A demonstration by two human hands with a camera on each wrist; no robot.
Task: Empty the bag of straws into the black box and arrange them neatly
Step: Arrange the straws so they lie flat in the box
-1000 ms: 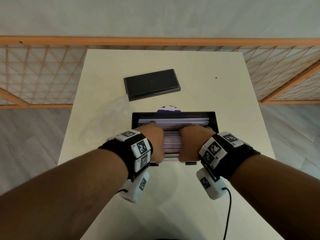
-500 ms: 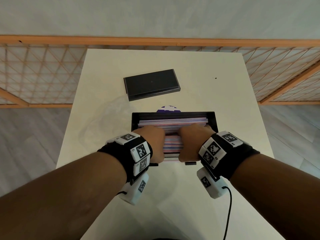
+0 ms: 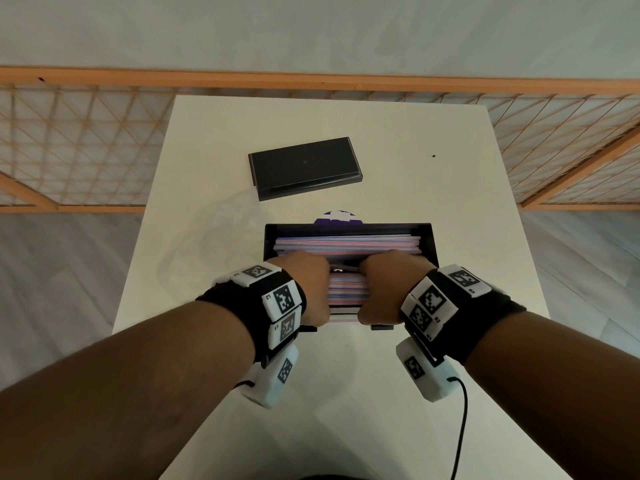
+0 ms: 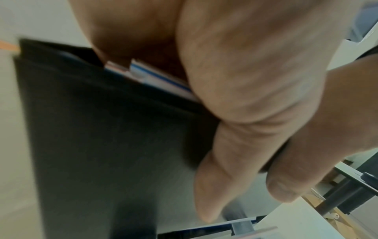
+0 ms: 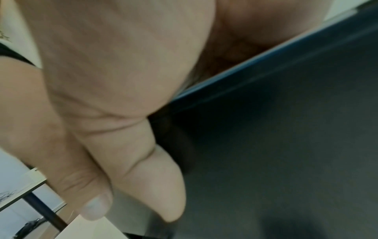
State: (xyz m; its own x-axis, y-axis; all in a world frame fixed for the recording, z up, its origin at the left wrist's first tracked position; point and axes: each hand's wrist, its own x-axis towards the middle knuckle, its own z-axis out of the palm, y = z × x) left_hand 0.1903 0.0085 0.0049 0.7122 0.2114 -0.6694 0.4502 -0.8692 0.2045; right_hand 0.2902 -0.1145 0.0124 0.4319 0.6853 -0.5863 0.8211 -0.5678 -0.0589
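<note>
The straws (image 3: 346,244) already lie in the black box (image 3: 426,233) at table centre, so this looks like the tidying step. Left hand (image 3: 308,289) and right hand (image 3: 382,289) curl over the bundle and near wall. Next, I'd guess, nudge stray ends level toward twelve o'clock.

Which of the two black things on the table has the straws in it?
The nearer black box, between both hands, holds the striped straws. The flat black lid lies farther back.

white table (image 3: 207,202), orange lattice fence (image 3: 86,143)
</note>
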